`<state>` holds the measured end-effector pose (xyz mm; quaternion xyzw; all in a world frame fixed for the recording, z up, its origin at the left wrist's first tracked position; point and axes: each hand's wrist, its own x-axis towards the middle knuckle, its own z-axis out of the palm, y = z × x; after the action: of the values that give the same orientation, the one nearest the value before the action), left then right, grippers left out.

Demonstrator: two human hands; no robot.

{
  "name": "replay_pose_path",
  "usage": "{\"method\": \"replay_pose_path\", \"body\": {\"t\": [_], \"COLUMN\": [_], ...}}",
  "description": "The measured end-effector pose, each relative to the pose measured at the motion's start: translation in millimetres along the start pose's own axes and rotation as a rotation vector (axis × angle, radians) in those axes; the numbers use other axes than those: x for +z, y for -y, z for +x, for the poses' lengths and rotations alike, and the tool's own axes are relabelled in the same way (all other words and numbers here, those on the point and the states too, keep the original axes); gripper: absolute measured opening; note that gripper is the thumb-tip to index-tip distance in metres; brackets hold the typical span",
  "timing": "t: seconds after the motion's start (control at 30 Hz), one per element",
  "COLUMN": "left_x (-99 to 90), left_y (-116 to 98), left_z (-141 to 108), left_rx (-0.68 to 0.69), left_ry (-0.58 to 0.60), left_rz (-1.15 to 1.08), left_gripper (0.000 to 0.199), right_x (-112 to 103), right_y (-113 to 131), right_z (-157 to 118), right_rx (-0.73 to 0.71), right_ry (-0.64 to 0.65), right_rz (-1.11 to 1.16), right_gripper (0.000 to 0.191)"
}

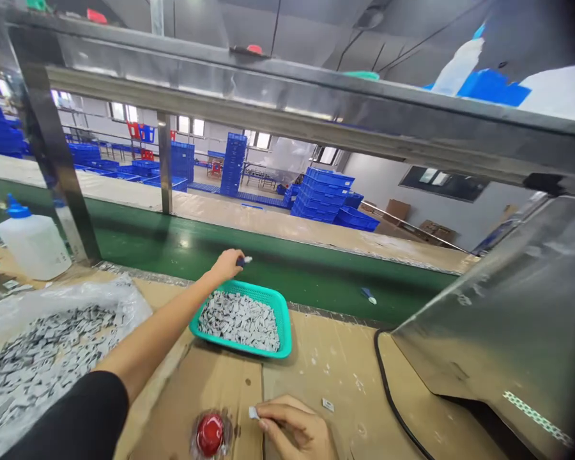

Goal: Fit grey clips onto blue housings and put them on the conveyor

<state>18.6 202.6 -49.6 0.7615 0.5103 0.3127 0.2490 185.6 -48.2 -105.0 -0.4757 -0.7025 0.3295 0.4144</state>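
Note:
Stretched out over the green conveyor belt, my left hand [229,263] is closed on a small dark-blue piece with a white tip [243,260]. Below that hand sits a teal basket [283,326] full of small grey plastic pieces [242,319]. My right hand [299,427], low in the view, pinches one small light-grey plastic piece [253,413] between thumb and forefinger. To its left a round red object [209,434] rests in clear plastic on the cardboard. A loose grey piece [328,404] lies just right of this hand.
Another dark-blue and white piece [369,296] lies on the green belt [311,271]. On the left are a plastic bag [134,297] of grey pieces and a white bottle [33,246] with a blue cap. A black cable [388,390] and metal housing [503,306] stand right.

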Motion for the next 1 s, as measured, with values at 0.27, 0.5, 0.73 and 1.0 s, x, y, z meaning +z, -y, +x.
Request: {"method": "replay_pose_path", "body": {"t": [0.27,0.5,0.73,1.0], "left_x": [-18.5,-18.7,-17.7,-19.5], "left_y": [-13.4,-4.5,7.6,5.2], "left_z": [-176.7,-238.8,-241.1,-244.9], "left_rx": [-0.089,-0.468,-0.546,-0.499], "left_ry": [-0.063,0.073,0.025,0.104], "left_rz": [-0.435,-1.316,-1.355,-1.304], "left_gripper": [0.031,0.042,0.044,0.048], "right_x": [35.9,44.5,46.0,39.8], "right_y": [21.2,25.2,24.2,28.4], "right_z": [2.7,5.2,4.1,0.9], "right_rx": [-0.153,-0.173,-0.179,-0.250], "right_ry": [0.057,0.079,0.091,0.054], "right_rz": [-0.133,-0.170,-0.185,-0.227], "right_gripper": [0.020,0.022,0.022,0.023]}}
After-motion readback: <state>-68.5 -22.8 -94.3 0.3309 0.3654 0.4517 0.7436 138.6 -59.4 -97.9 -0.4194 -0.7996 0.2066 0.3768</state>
